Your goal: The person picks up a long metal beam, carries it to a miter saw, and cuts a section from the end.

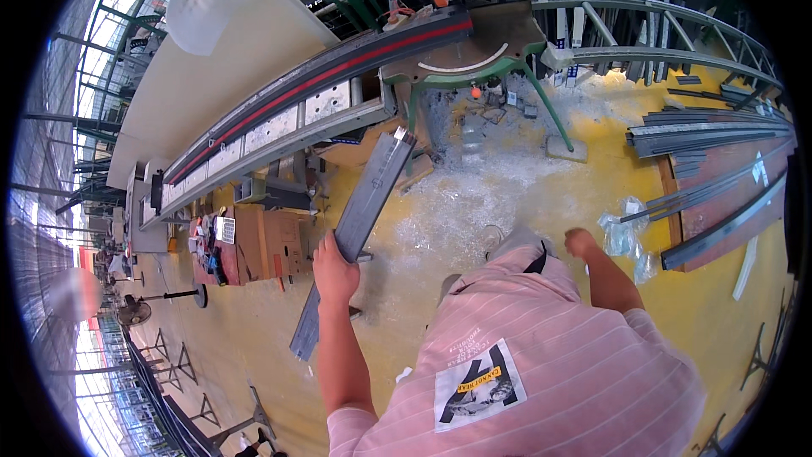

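My left hand is wrapped round a long grey metal profile. The profile slants across the left of my body, its far end near the saw bench and its near end low beside my forearm. Shorter dark pieces stick out behind it near my wrist, partly hidden. My right hand hangs beside my right hip, apart from the profile. Its fingers are curled in, and nothing shows in them. In front stands a green-legged saw bench, joined to a long rail with a red stripe.
At the right, dark profiles lie stacked over a brown board, with crumpled clear plastic beside it. Pale shavings cover the yellow floor. A cardboard box and a fan stand at the left. A roller track extends right.
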A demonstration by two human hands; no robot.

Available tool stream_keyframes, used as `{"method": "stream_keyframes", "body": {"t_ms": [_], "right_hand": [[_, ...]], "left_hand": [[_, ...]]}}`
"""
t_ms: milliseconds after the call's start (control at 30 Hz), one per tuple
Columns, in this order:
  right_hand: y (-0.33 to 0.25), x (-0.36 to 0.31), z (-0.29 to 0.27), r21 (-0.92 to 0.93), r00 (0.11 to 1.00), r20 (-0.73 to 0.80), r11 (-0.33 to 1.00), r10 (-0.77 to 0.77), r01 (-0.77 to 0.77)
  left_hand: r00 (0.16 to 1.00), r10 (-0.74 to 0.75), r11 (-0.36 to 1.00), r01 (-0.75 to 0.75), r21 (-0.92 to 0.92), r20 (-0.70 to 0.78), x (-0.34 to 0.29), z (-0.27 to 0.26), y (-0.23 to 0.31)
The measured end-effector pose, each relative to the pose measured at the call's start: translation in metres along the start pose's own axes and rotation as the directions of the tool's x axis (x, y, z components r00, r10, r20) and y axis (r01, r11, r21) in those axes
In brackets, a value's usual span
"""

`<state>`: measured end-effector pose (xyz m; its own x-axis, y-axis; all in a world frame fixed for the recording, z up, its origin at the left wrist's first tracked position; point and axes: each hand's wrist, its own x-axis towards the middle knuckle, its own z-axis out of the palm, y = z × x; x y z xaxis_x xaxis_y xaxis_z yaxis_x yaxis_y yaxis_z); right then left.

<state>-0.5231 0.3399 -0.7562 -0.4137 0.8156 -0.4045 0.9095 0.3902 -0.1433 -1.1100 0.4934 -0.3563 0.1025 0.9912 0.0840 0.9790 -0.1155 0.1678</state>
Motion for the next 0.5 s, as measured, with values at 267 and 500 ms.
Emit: {"method": "stream_keyframes", "body": {"t_ms": [267,500], "right_hand": [[-0.084,0.266,-0.457,0.894,0.909,-0.181,0.447,0.376,-0.007],[-0.103,0.331,-0.391,0.983,0.820,0.135,0.026,0.556,-0.179]], "left_hand": [[0.973,0.218,0.974,-0.211,0.087,-0.076,0.281,-0.042,-0.063],[0.913,0.408,0.912,-0.408,0.043,-0.006,0.514,-0.010,-0.088]]}}
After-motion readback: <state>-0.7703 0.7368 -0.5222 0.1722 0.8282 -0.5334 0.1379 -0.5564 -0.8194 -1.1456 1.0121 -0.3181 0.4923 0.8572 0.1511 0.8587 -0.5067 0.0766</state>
